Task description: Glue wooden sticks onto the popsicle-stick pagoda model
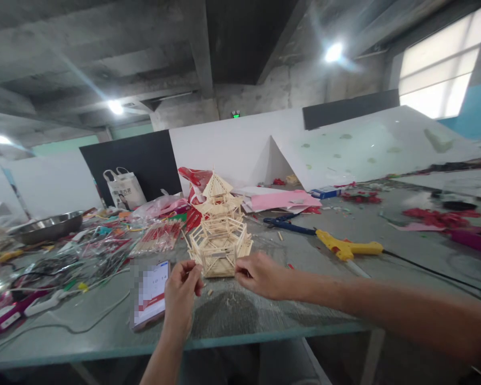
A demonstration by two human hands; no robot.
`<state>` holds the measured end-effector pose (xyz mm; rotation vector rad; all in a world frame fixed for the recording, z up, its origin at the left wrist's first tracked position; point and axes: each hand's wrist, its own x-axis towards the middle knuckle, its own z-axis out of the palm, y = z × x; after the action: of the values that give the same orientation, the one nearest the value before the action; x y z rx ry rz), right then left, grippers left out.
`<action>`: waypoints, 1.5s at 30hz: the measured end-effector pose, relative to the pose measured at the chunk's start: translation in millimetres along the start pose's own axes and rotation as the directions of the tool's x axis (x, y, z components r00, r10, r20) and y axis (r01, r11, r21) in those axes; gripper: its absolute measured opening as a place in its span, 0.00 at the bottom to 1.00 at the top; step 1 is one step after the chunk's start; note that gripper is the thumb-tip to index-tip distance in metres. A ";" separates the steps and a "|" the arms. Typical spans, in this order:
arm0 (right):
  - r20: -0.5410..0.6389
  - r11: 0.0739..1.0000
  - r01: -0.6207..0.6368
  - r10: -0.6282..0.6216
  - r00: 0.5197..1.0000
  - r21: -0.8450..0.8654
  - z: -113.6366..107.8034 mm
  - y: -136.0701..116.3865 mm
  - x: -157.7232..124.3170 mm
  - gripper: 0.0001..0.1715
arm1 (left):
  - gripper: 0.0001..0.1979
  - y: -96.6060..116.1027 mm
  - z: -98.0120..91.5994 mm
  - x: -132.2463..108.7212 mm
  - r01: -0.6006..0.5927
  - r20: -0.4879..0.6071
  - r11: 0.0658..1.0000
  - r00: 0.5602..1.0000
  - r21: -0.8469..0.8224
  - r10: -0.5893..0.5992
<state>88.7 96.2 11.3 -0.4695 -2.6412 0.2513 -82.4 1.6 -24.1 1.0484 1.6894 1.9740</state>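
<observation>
A small pagoda model point(219, 230) built of thin wooden sticks stands upright on the grey table point(264, 315), just in front of me. My left hand point(181, 291) is at its lower left corner, fingers curled in a pinch against the base. At the lower right corner, my right hand point(260, 275) has its fingertips closed on the base edge. Both hands touch the model's bottom tier.
A phone point(150, 294) lies face up left of my left hand. A yellow glue gun point(347, 248) with a black cord and blue scissors point(286, 224) lie to the right. Bags of sticks point(158, 238), a metal bowl point(48, 227), cables and red scraps crowd the left and back.
</observation>
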 end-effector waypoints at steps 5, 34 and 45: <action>0.124 0.997 0.012 -0.002 0.992 -0.077 3.0 -3.5 -6.2 0.10 | 0.16 -2.2 -4.6 -3.5 0.027 0.013 0.999 1.000 -0.020 -0.027; -0.156 0.942 0.230 -0.272 0.950 -0.243 -19.2 7.9 48.2 0.10 | 0.08 0.7 -0.4 19.9 -0.380 0.188 0.756 0.924 0.533 0.332; -0.012 0.983 0.183 -0.183 0.983 -0.011 -7.9 6.5 68.2 0.09 | 0.05 -1.0 2.8 22.3 -0.499 0.313 0.491 0.855 0.714 0.414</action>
<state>36.6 128.0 43.5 -0.2284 -2.6526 0.1769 -95.5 18.9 -18.0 2.0537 2.4839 1.3039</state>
